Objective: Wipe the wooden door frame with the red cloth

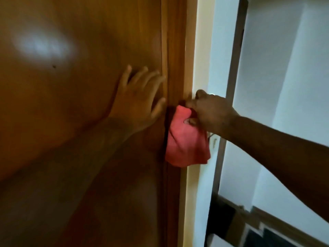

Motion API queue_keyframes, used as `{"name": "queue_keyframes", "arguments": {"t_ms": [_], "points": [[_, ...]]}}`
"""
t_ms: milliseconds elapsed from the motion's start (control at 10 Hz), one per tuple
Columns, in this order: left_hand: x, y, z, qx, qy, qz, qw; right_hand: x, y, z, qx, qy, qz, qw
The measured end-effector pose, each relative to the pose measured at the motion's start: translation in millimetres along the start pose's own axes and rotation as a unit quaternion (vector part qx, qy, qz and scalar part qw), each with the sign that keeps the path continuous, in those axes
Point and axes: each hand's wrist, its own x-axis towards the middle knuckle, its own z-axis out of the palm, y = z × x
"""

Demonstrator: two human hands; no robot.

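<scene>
A wooden door frame [175, 50] runs top to bottom just right of the middle, beside a brown wooden door [71, 104]. My right hand [210, 111] grips a red cloth [187, 141] and presses its top against the frame at mid height. Most of the cloth hangs loose below the hand. My left hand [138, 98] lies flat on the door with fingers spread, its fingertips touching the door's right edge next to the frame. The picture is blurred.
A pale cream wall edge [197, 50] borders the frame on the right. Beyond it are white walls [284, 86] with a dark vertical trim strip [235, 59]. Dark objects [224, 223] sit low at the bottom right.
</scene>
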Motion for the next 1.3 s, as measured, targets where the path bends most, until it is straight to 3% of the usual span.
{"name": "queue_keyframes", "arguments": {"t_ms": [100, 200, 300, 400, 500, 600, 700, 800, 900, 1000, 1100, 1200, 1300], "points": [[-59.7, 48.2, 43.0, -0.297, -0.072, -0.069, 0.950, -60.3, 11.4, 26.9, 0.131, -0.076, 0.058, 0.987], [-114.7, 115.6, 91.0, -0.494, -0.274, -0.167, 0.808, -136.7, 34.9, 62.4, 0.343, -0.136, 0.174, 0.913], [-169.3, 180.7, 146.0, -0.562, -0.439, -0.219, 0.666, -231.4, 64.6, 114.5, 0.533, -0.188, 0.319, 0.761], [-227.2, 252.9, 199.4, -0.589, -0.528, -0.287, 0.539, -344.3, 93.4, 169.9, 0.616, -0.193, 0.470, 0.602], [-288.4, 321.0, 236.6, -0.585, -0.542, -0.417, 0.436, -447.9, 100.3, 221.0, 0.603, -0.212, 0.582, 0.504], [-346.8, 381.4, 260.7, -0.557, -0.506, -0.552, 0.358, -533.8, 87.6, 269.1, 0.571, -0.242, 0.665, 0.416], [-410.1, 431.0, 287.9, -0.503, -0.484, -0.634, 0.333, -603.7, 59.7, 319.5, 0.550, -0.300, 0.705, 0.332], [-474.1, 462.1, 315.6, -0.464, -0.517, -0.646, 0.316, -659.8, 28.6, 365.6, 0.519, -0.302, 0.750, 0.277], [-538.1, 487.4, 354.6, -0.422, -0.611, -0.596, 0.305, -714.2, -0.4, 414.1, 0.482, -0.314, 0.784, 0.233], [-583.4, 509.9, 391.4, -0.379, -0.659, -0.554, 0.339, -752.4, -24.1, 459.0, 0.455, -0.318, 0.799, 0.232], [-613.9, 528.0, 423.2, -0.361, -0.686, -0.502, 0.383, -781.9, -44.9, 500.2, 0.418, -0.323, 0.805, 0.269], [-628.4, 529.1, 439.1, -0.345, -0.711, -0.452, 0.414, -790.4, -58.3, 517.6, 0.349, -0.369, 0.776, 0.373], [-616.5, 516.1, 430.5, -0.298, -0.730, -0.374, 0.489, -774.8, -60.3, 501.9, 0.277, -0.372, 0.776, 0.428]]}}
